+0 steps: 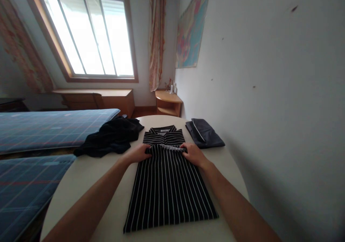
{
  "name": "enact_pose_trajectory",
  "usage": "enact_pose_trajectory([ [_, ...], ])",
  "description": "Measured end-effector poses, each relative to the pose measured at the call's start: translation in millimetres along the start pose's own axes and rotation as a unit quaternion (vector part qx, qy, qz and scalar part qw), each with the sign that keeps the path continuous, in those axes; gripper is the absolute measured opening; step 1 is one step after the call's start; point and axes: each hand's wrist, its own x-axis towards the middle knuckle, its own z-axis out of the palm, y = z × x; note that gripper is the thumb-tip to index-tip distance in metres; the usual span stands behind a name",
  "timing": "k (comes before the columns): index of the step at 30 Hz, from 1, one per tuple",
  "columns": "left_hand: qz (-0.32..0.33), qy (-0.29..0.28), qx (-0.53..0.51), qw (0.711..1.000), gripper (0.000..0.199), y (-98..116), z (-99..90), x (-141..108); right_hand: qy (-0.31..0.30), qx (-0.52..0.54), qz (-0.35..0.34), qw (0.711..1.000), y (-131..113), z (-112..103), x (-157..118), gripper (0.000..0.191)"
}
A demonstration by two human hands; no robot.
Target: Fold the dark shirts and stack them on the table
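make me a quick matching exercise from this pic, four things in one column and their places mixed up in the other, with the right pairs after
Things
1. black collared shirt with thin white stripes
2. crumpled black cloth
3. folded dark grey cloth
4. colourful rectangular map

Places
A. at the far right of the white table with a curved edge
B. up on the plain white wall
C. at the table's far left
D. between the bare left hand and bare right hand

Right pairs: 1-D, 2-C, 3-A, 4-B

At upper centre, the colourful rectangular wall map (191,37) is cut off. Mid-frame, the white collar label (164,130) is too small to read.
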Motion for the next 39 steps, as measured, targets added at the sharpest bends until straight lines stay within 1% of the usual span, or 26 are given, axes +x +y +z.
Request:
enact_pose_trajectory([
  [5, 0.024, -0.048, 0.004, 0.999, 0.014, 19, -2.7, -28, -0.073, -0.048, -0.005, 0.996, -18, -20, -25, 0.028],
  [8, 0.030, -0.078, 0.023, 0.996, 0.013, 31, -1.8, -43, -0.115, -0.067, 0.003, 0.991, -32, -27, -40, 0.023],
  [10, 0.028, -0.094, 0.040, 0.994, 0.013, 37, -1.0, -48, -0.131, -0.090, 0.010, 0.987, -41, -29, -46, 0.019],
  [13, 0.031, -0.099, 0.065, 0.992, 0.014, 43, -0.7, -49, -0.139, -0.104, -0.012, 0.985, -51, -29, -47, 0.015],
  [16, 0.050, -0.106, 0.075, 0.990, 0.013, 48, -3.5, -48, -0.141, -0.077, -0.045, 0.986, -53, -31, -47, 0.015],
  [19, 0.067, -0.132, 0.066, 0.987, 0.005, 51, -11.2, -49, -0.144, -0.051, -0.052, 0.987, -53, -36, -47, 0.015],
  [21, 0.071, -0.139, 0.051, 0.986, 0.009, 52, -19.0, -51, -0.139, -0.032, -0.055, 0.988, -52, -40, -47, 0.016],
  [25, 0.065, -0.131, 0.016, 0.989, 0.011, 53, -39.2, -49, -0.118, -0.005, -0.062, 0.991, -51, -49, -41, 0.014],
  [29, 0.077, -0.123, 0.005, 0.989, 0.019, 53, -63.0, -39, -0.106, 0.000, -0.077, 0.991, -48, -63, -25, 0.015],
  [31, 0.087, -0.107, 0.011, 0.990, 0.021, 53, -74.4, -32, -0.097, 0.004, -0.087, 0.991, -47, -72, -14, 0.016],
  [33, 0.089, -0.074, 0.013, 0.993, 0.023, 52, -83.7, -23, -0.086, 0.005, -0.094, 0.992, -43, -80, -1, 0.018],
  [36, 0.075, -0.026, 0.017, 0.997, 0.026, 45, -89.8, -5, -0.064, -0.013, -0.090, 0.994, -35, -86, 21, 0.022],
  [39, 0.049, 0.009, 0.024, 0.998, 0.025, 32, -82.5, 13, -0.049, -0.036, -0.077, 0.995, -25, -81, 41, 0.024],
])
